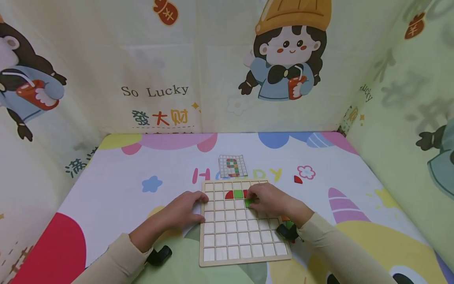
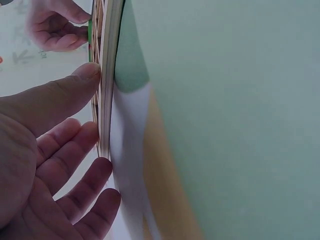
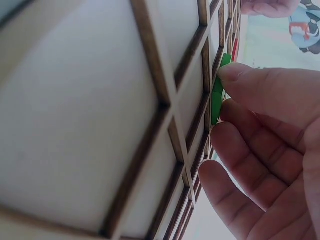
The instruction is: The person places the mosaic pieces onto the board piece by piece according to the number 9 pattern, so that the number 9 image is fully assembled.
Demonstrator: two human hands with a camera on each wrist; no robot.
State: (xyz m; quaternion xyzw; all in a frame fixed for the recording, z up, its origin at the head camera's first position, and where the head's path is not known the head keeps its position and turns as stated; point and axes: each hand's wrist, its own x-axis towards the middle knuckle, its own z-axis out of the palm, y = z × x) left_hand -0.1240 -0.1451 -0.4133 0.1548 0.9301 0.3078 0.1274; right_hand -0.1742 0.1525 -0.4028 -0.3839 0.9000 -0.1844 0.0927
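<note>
A wooden grid board (image 1: 227,251) with square cells lies on the table. In its second row sit a red rounded tile (image 1: 229,195), a green square tile (image 1: 238,194) and another red tile (image 1: 245,193), partly covered by fingers. My right hand (image 1: 267,198) pinches a green tile (image 3: 216,106) at a cell just below that red one. My left hand (image 1: 182,210) rests at the board's left edge. In the left wrist view, the thumb (image 2: 62,95) and fingertips touch the rim, with the fingers loosely extended.
Behind the board lies a card (image 1: 232,166) printed with a coloured grid pattern. One loose red tile (image 1: 298,180) is at the back right. More red and green tiles (image 1: 289,224) lie beside the board's right edge, partly hidden by my right wrist. Printed cloth walls surround the table.
</note>
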